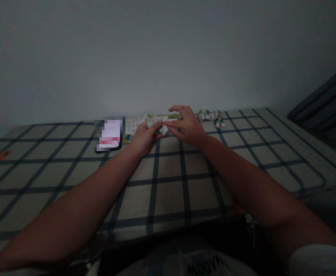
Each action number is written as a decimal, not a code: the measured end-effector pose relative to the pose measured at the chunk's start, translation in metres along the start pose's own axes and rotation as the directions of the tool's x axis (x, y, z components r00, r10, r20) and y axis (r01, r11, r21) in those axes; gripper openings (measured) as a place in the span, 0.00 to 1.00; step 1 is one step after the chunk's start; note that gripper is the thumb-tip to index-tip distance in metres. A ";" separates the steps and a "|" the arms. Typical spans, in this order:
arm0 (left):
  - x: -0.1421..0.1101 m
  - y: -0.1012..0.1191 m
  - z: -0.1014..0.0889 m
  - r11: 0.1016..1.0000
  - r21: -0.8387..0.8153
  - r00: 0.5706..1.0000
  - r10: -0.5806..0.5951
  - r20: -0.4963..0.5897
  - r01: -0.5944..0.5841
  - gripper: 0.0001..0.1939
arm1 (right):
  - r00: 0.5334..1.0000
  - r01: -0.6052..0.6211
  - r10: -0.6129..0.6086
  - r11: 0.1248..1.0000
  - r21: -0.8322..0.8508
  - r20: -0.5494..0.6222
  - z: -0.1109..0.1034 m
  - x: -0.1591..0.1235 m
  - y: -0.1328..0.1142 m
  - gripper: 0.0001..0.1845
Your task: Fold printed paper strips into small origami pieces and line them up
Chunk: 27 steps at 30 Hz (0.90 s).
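The left hand (144, 137) pinches folded paper (163, 130) at the wearer's twelve o'clock; the right hand (190, 128) meets its three-o'clock side, grip impossible to tell. Probably light, easily torn: hold along creases.

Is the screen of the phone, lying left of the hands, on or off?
On: the phone's screen glows bright whitish-pink against dim surroundings; its content is pixelated.

You can cross the cloth (169, 197) between your forearms (96, 193); the wall (168, 57), phone (110, 132) beside your left hand (143, 138) and folded papers (211, 115) past your right hand (189, 128) block you
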State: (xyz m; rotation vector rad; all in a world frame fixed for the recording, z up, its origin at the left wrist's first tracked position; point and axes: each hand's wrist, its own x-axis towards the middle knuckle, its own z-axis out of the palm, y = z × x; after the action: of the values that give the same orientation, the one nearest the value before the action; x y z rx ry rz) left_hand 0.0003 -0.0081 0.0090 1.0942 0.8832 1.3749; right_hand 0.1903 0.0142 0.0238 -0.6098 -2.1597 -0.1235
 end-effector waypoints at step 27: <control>0.008 -0.006 -0.004 0.994 -0.087 0.998 -0.062 0.022 0.063 0.13 | 0.726 -0.668 0.608 0.509 0.543 0.321 0.010 0.006 0.009 0.09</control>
State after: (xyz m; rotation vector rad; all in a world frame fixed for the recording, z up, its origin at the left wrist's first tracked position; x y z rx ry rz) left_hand -0.0017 0.0007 0.0035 1.0035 0.8285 1.3367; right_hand 0.1845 0.0276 0.0210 -0.9695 -1.7357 1.0312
